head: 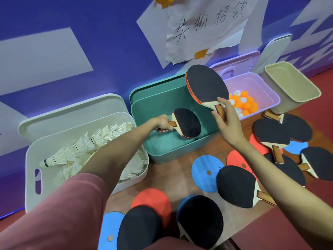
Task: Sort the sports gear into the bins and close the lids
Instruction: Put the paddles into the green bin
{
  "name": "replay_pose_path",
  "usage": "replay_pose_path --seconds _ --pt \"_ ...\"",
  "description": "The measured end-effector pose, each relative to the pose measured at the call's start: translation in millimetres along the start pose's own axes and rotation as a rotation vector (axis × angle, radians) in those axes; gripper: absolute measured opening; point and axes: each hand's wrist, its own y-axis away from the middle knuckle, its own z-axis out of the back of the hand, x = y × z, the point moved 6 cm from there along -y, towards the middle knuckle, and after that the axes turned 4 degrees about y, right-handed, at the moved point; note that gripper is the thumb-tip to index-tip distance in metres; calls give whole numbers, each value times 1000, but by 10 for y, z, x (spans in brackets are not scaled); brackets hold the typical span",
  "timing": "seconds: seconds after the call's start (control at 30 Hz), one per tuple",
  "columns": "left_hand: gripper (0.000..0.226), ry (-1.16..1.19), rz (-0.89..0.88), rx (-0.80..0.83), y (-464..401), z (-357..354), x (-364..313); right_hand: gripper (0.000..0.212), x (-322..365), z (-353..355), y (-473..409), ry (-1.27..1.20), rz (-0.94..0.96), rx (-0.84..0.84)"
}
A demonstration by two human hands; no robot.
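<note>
Black rubber faces crowd the near edge of the floor: several paddles lie loose among flat blue and red discs, some overlapping, and the nearest ones are cut off by the bottom of the view. More paddles are heaped at the right, just in front of the beige bin, which looks empty.

Both hands are grasping paddles. The left hand is wrapped round the handle of a paddle already down inside the teal bin, blade pointing right and roughly level, long axis across the bin. The right hand pinches the handle of a second paddle held up above the bin's right wall, blade tilted up and away toward the wall. That paddle sits above and slightly right of the bin's opening, so I judge it needs to come down and left to go in; the left hand is plainly the nearer to letting go.

Left of the teal bin, the white bin holds shuttlecocks, partly hidden behind the left forearm. Farther right, the lilac bin holds orange and white balls, some screened by the raised paddle. Lids lean against the wall behind the bins, all off. Whether the teal bin's floor holds other paddles is hard to tell.
</note>
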Motion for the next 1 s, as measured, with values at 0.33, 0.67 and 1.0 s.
replay_pose_path --seconds 0.33,0.67,1.0 --pt "14 -250 62 -207 -45 227 45 40 82 79 115 5 -9 59" --pt "10 -351 3 -357 173 443 16 41 292 -232 225 185 -275 348" --pt "38 -228 -232 -821 1439 630 178 43 339 -1080 0 173 -735 515"
